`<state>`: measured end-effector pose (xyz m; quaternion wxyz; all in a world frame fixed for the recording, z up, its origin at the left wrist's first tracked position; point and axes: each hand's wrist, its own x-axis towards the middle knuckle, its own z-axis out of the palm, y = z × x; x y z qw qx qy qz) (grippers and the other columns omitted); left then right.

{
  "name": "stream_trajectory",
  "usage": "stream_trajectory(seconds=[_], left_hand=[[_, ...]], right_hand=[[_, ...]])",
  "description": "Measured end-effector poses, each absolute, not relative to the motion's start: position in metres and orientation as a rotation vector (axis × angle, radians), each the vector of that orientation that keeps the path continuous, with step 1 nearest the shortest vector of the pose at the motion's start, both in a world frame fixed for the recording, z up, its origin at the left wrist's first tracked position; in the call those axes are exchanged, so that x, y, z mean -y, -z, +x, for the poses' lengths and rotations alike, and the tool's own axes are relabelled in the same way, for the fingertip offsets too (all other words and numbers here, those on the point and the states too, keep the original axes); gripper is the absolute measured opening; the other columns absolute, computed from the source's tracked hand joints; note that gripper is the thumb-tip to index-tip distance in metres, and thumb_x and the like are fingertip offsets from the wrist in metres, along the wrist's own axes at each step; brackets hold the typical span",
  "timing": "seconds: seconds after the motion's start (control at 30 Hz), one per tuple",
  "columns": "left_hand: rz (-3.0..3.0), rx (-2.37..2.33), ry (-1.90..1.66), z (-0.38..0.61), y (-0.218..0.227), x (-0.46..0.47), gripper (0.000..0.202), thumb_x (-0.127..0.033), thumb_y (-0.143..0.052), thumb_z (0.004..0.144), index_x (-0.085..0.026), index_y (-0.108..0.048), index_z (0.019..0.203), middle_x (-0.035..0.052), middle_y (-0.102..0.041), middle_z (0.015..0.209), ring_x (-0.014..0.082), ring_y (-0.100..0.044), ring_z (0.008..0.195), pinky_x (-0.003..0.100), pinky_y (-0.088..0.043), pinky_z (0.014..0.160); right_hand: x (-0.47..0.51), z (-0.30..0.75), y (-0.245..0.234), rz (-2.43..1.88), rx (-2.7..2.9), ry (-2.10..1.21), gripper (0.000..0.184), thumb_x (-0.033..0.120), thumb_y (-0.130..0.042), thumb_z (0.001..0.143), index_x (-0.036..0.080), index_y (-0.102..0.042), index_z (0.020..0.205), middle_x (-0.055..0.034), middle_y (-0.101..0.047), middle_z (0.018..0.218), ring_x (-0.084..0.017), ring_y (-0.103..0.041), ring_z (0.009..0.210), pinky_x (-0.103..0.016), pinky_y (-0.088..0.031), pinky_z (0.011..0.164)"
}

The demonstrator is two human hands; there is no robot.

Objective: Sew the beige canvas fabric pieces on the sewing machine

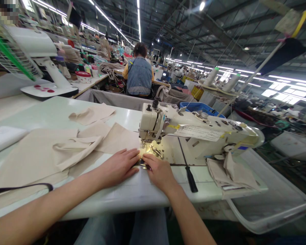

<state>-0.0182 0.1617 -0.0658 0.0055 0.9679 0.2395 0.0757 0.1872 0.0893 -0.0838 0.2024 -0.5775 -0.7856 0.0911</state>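
My left hand (119, 165) lies flat, fingers stretched toward the needle of a cream sewing machine (193, 131), pressing on the table surface beside beige fabric (66, 149). My right hand (159, 172) rests just right of it, fingers bent down on a small dark strip (142, 165) under the lit presser foot (151, 149). Both hands nearly touch in front of the needle. What the right fingers pinch is partly hidden.
A black screwdriver (187, 166) lies right of my hand. Folded beige pieces (232, 173) sit at the table's right end above a clear bin (270, 204). A white fan (38, 58) stands far left. Another person in a denim vest (139, 73) sits ahead.
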Motion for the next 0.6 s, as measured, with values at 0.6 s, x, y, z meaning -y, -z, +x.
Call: stream_trajectory(seconds=[0.6], left_hand=[[2.967,-0.687,-0.289,-0.014,0.066,-0.185,0.034,-0.040,-0.046,0.103,-0.021,-0.062,0.126,0.0121,-0.064,0.134,0.0257,-0.062,0.120,0.041,-0.048,0.104]], right_hand=[[-0.102,0.185,0.068,-1.862,2.240,-0.161,0.036,0.021,-0.050,0.100,0.030,-0.065,0.132,-0.0011,-0.061,0.137,-0.019,-0.070,0.099,-0.028,-0.055,0.076]])
